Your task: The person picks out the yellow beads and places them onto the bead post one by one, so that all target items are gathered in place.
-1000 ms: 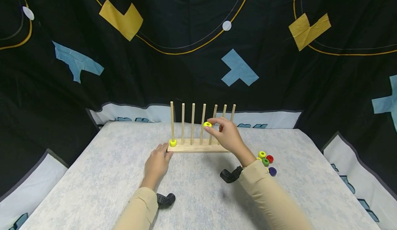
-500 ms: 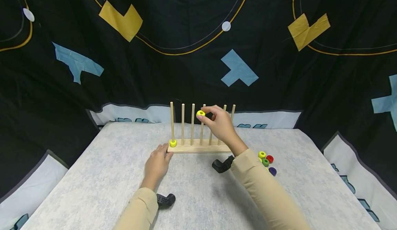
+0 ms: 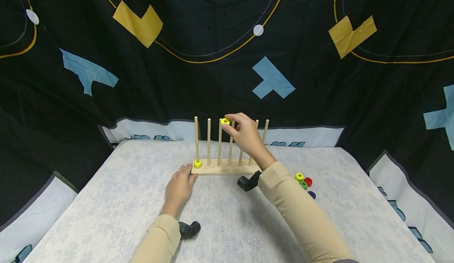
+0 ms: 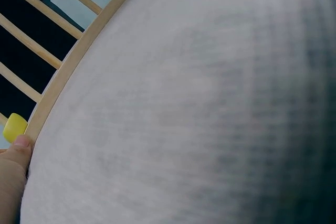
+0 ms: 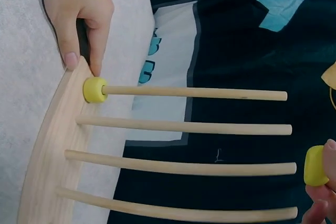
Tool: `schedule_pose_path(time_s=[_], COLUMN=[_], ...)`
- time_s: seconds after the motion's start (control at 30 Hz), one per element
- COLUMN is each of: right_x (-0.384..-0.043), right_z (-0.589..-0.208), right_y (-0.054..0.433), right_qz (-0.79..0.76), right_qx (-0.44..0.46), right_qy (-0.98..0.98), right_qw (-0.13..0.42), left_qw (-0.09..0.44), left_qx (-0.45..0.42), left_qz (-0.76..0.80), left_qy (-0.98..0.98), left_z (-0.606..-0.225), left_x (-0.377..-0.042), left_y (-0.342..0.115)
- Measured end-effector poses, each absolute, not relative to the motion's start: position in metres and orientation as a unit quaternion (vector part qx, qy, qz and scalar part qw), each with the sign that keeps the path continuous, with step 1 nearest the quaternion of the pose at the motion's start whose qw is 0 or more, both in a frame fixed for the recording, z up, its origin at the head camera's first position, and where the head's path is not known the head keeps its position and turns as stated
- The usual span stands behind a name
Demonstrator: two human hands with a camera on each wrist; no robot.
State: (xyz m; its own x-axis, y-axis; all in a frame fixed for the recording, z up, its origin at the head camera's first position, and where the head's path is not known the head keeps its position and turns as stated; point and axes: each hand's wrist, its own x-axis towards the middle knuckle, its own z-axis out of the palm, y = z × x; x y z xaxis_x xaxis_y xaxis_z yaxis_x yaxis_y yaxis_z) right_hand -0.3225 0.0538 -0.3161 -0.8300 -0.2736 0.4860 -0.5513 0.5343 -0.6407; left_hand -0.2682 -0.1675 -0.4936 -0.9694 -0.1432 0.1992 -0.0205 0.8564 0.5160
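Observation:
A wooden peg rack [image 3: 227, 170] with a row of upright pegs stands on the table. One yellow bead [image 3: 197, 164] sits at the foot of its leftmost peg. My left hand [image 3: 179, 186] grips the left end of the rack's base, thumb in front and fingers behind, as the right wrist view shows. Between thumb and fingertips, my right hand [image 3: 247, 136] pinches a second yellow bead [image 5: 315, 166]. That bead is at the top of the third peg [image 5: 184, 163] from the left, and a small gap separates them in the right wrist view.
Loose beads lie right of the rack: a yellow one [image 3: 299, 176], a red one [image 3: 307, 181], a green one [image 3: 303, 185] and a purple one [image 3: 312, 194], partly behind the right sleeve [image 3: 298, 211]. A black curtain [image 3: 213, 89] hangs behind the table [image 3: 124, 200].
My right hand has carried the yellow bead up and to the left, from in front of the fourth peg to the top of the third. My left hand stays put.

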Motion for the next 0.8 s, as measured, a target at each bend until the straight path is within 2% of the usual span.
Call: schedule_pose_path(time_s=[0.8], right_x=[-0.337], right_z=[-0.296], right_y=[-0.008], right_qz=[0.403], right_qx=[0.227], right_qy=[-0.879], right_qw=[0.118], left_qw=[0.106], left_qx=[0.054], left_qz=[-0.268], left_qy=[-0.956], left_z=[-0.494], left_x=[-0.27], left_y=[-0.167])
